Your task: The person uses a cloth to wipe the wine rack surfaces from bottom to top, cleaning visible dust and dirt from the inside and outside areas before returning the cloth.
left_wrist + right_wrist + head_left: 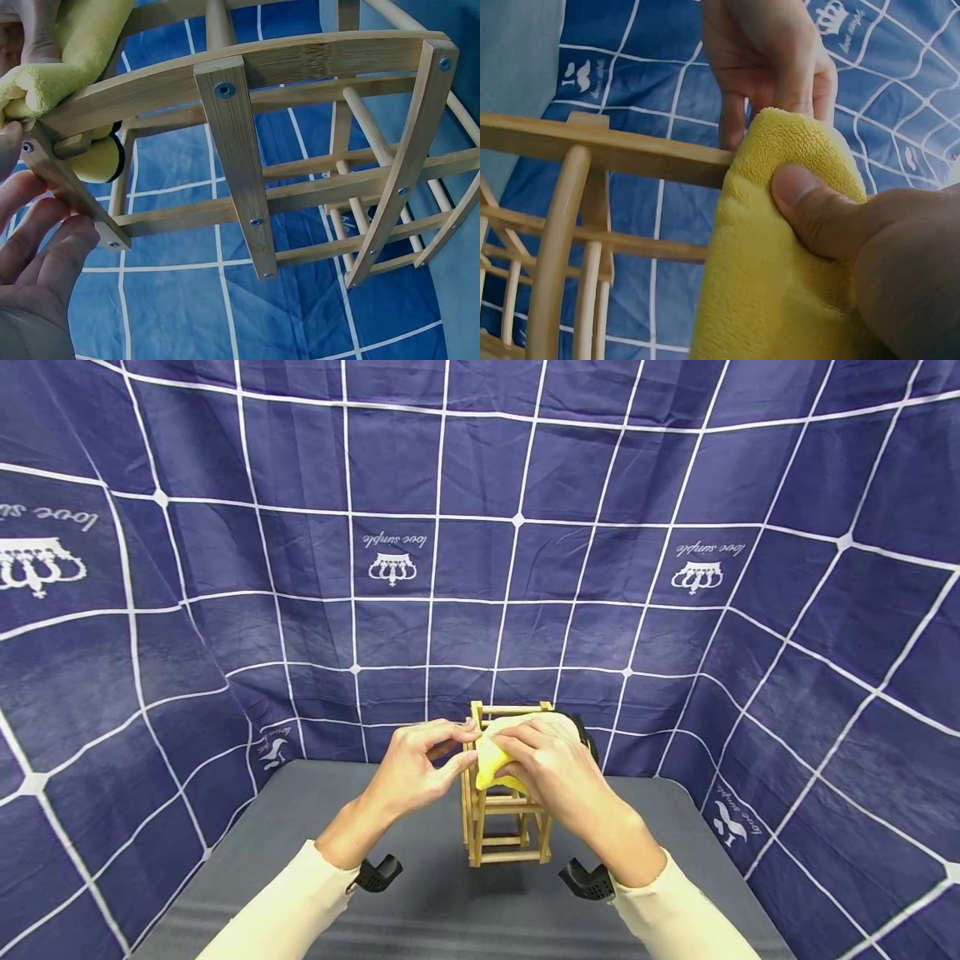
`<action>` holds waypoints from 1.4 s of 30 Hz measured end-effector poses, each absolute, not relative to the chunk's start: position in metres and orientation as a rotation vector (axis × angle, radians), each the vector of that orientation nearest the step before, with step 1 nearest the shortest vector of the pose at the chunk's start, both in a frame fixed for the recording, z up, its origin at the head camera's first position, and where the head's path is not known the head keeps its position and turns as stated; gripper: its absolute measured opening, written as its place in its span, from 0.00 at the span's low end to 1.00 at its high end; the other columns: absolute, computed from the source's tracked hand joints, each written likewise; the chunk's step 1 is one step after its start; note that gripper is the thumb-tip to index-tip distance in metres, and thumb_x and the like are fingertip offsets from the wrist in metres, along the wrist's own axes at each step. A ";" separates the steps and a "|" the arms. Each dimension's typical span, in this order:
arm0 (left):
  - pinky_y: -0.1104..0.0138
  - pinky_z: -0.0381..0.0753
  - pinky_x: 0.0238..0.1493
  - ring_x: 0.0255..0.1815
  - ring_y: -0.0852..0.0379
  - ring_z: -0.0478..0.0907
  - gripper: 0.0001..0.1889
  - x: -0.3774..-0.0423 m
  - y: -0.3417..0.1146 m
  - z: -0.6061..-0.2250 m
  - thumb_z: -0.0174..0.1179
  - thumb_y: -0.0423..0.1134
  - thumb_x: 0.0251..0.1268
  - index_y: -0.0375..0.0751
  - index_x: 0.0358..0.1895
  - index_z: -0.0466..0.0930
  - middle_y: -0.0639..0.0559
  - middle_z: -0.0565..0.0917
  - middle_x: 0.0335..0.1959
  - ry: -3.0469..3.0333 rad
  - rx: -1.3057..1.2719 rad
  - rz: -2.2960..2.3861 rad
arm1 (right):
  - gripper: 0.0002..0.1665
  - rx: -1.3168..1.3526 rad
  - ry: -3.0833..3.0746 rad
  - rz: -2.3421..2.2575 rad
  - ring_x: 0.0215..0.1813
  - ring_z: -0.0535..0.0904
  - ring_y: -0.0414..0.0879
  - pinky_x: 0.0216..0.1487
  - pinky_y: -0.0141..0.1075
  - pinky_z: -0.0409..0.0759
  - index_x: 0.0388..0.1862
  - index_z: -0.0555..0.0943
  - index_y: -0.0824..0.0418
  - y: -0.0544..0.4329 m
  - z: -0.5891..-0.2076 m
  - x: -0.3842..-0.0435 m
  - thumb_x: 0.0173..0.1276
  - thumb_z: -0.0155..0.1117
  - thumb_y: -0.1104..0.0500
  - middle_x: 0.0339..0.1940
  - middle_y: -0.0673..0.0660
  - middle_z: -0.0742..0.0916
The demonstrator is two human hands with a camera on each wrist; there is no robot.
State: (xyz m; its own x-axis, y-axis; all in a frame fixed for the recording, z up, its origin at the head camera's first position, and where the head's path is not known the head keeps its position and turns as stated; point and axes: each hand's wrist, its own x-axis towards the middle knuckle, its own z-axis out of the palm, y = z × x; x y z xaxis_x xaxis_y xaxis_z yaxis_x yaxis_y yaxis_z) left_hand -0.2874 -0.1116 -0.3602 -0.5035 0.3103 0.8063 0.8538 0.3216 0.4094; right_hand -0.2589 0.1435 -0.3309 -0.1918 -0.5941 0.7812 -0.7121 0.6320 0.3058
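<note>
A light wooden rack of slats and dowels, joined with small metal bolts, stands upright on the grey surface. My left hand is at its upper left corner, thumb and fingers pinching the end of a short slat. Over the top of the rack lies a fuzzy yellow cloth with a dark edge showing in the left wrist view. My right hand grips this cloth, thumb pressed on its face, close to the left hand. The cloth wraps the end of the top rail and hides part of it.
The grey tabletop spreads around the rack. Behind and at both sides hangs a blue curtain with white grid lines and crown prints. A black wrist mount juts inward from the left wrist, another from the right.
</note>
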 end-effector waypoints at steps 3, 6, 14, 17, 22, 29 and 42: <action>0.69 0.92 0.65 0.65 0.41 0.96 0.11 -0.287 -0.111 -0.359 0.82 0.27 0.69 0.36 0.51 0.96 0.45 0.98 0.53 -1.969 -1.048 -1.151 | 0.28 1.025 -1.911 0.115 0.56 0.93 0.53 0.65 0.51 0.89 0.55 0.95 0.57 0.148 -0.330 -0.259 0.59 0.93 0.48 0.49 0.49 0.98; 0.67 0.92 0.66 0.64 0.39 0.96 0.10 -0.288 -0.109 -0.358 0.82 0.27 0.70 0.35 0.50 0.96 0.43 0.98 0.52 -1.948 -1.072 -1.168 | 0.27 1.017 -1.951 0.084 0.57 0.92 0.55 0.67 0.52 0.89 0.55 0.94 0.57 0.155 -0.328 -0.260 0.61 0.93 0.48 0.50 0.50 0.97; 0.65 0.91 0.68 0.66 0.42 0.96 0.09 -0.288 -0.104 -0.359 0.82 0.29 0.71 0.37 0.50 0.94 0.45 0.97 0.53 -1.984 -1.052 -1.178 | 0.28 1.007 -1.966 0.180 0.63 0.93 0.60 0.70 0.56 0.91 0.60 0.93 0.60 0.194 -0.333 -0.258 0.63 0.92 0.54 0.54 0.55 0.97; 0.66 0.92 0.68 0.66 0.43 0.96 0.09 -0.288 -0.104 -0.359 0.82 0.30 0.71 0.37 0.50 0.94 0.45 0.97 0.53 -1.986 -1.046 -1.166 | 0.27 1.012 -1.947 0.328 0.62 0.94 0.59 0.67 0.54 0.93 0.59 0.93 0.62 0.208 -0.337 -0.259 0.61 0.91 0.61 0.56 0.58 0.97; 0.70 0.94 0.62 0.59 0.50 0.97 0.10 -0.288 -0.102 -0.361 0.81 0.33 0.72 0.41 0.52 0.94 0.49 0.97 0.51 -1.981 -1.012 -1.070 | 0.23 0.873 -1.987 0.557 0.50 0.97 0.56 0.55 0.44 0.94 0.56 0.95 0.64 0.223 -0.337 -0.266 0.62 0.89 0.69 0.51 0.59 0.98; 0.68 0.94 0.51 0.59 0.51 0.95 0.14 -0.286 -0.099 -0.367 0.83 0.39 0.69 0.45 0.55 0.97 0.51 0.96 0.54 -1.949 -0.974 -0.969 | 0.16 0.691 -2.240 0.811 0.42 0.90 0.43 0.46 0.31 0.88 0.62 0.95 0.63 0.228 -0.332 -0.280 0.77 0.81 0.63 0.45 0.57 0.98; 0.58 0.96 0.65 0.64 0.47 0.95 0.14 -0.285 -0.095 -0.365 0.86 0.39 0.67 0.44 0.53 0.97 0.47 0.95 0.55 -1.920 -0.917 -0.977 | 0.24 0.963 -2.048 0.706 0.60 0.97 0.62 0.76 0.14 0.75 0.58 0.96 0.61 0.226 -0.336 -0.260 0.63 0.88 0.71 0.59 0.60 0.98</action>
